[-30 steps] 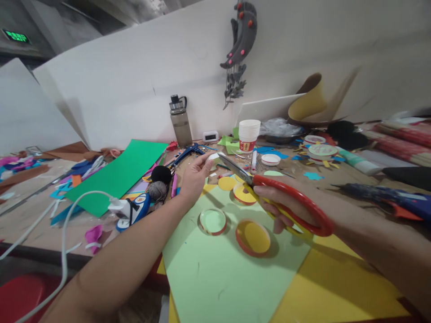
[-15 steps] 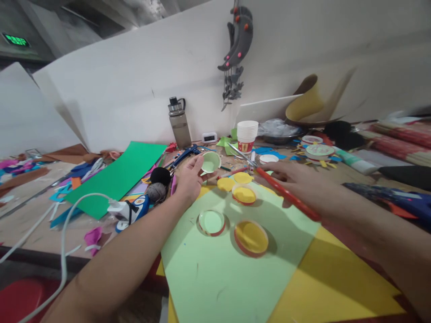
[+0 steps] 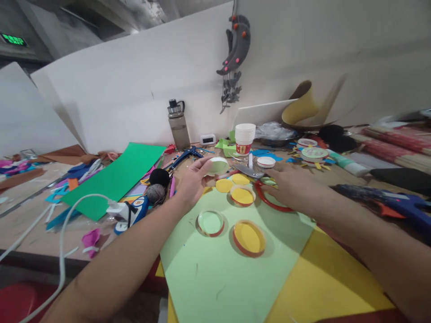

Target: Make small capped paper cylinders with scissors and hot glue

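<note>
My left hand (image 3: 193, 180) is closed on a small round paper cup ring with a light green disc (image 3: 217, 166), held just above the table. My right hand (image 3: 290, 186) lies over the red-handled scissors (image 3: 266, 194), which rest flat on the table with the blades pointing left; whether the fingers still grip the handles is hidden. On the light green sheet (image 3: 229, 264) sit a ring with a green centre (image 3: 210, 223) and two rings with yellow centres (image 3: 249, 237) (image 3: 242, 195). Loose yellow discs (image 3: 224, 185) lie beside them.
A yellow sheet (image 3: 333, 278) lies under the green one. A stack of paper cups (image 3: 244, 138), a water bottle (image 3: 177, 124), a dark green sheet (image 3: 117, 175), a glue gun with white cable (image 3: 129, 211) and a blue glue gun (image 3: 397, 202) surround the work area.
My right hand has lowered the scissors from mid-air down flat onto the table. My left hand has picked up the green-disc ring and turned it.
</note>
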`<move>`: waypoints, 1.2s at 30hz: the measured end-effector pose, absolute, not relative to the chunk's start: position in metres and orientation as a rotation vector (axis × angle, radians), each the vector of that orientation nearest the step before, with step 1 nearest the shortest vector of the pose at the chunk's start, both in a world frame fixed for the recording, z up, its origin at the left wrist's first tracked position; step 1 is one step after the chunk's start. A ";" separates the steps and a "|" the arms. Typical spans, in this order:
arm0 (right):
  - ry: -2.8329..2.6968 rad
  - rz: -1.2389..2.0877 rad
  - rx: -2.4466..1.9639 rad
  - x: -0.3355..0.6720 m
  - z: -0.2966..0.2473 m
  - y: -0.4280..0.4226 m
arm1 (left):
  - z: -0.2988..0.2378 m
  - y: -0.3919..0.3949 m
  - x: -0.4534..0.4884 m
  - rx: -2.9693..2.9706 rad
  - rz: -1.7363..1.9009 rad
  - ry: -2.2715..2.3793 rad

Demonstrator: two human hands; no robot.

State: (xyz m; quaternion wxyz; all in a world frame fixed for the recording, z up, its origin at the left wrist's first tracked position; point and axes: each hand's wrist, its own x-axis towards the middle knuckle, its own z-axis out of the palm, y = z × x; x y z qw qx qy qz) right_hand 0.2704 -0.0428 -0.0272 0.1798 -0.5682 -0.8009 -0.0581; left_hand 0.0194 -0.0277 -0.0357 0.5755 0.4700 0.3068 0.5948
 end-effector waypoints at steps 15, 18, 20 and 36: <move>-2.001 -0.188 -0.900 0.228 -0.010 -0.067 | -0.032 -0.048 0.041 1.453 1.234 0.866; -2.010 -0.221 -0.903 0.226 -0.011 -0.066 | -0.031 -0.052 0.043 1.447 1.233 0.853; -2.008 -0.229 -0.918 0.226 -0.011 -0.066 | -0.030 -0.053 0.045 1.443 1.252 0.849; -2.011 -0.041 -1.048 0.227 -0.005 -0.066 | -0.031 -0.055 0.045 1.449 1.201 0.851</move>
